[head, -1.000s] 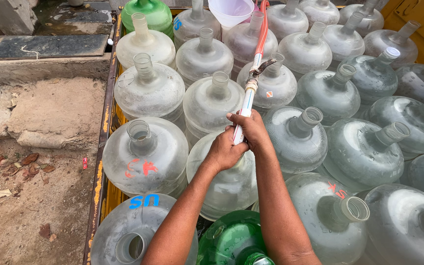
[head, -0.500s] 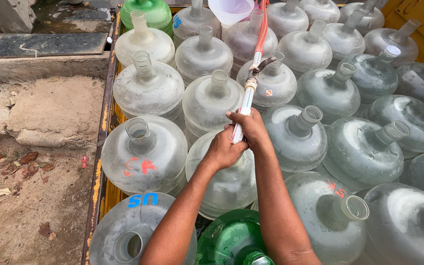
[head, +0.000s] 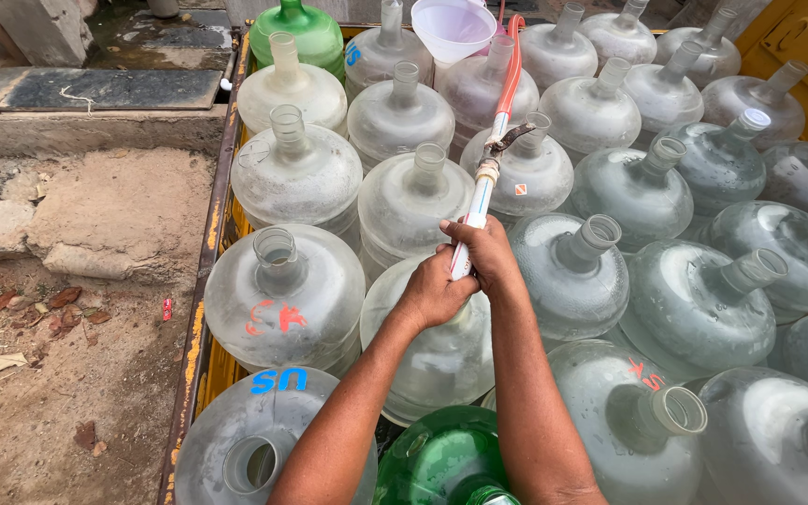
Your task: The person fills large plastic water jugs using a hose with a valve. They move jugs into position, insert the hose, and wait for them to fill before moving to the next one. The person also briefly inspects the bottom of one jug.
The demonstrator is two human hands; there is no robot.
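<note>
Nothing much has shifted since a second ago: both hands remain clasped on the white pipe, and the jugs around them sit as they did. Left hand wraps the lower end of the white pipe, its grip closed around it, with the right hand closed on the same pipe just beside and slightly above. From the hands the pipe slants up and away to a small valve, where an orange hose carries on toward the far side. Both hands hover over a clear jug in the middle of the load. A white funnel sits among the far jugs, near a green jug at the far left. Another green jug lies near, between the forearms. Bare dirt ground lies to the left.
</note>
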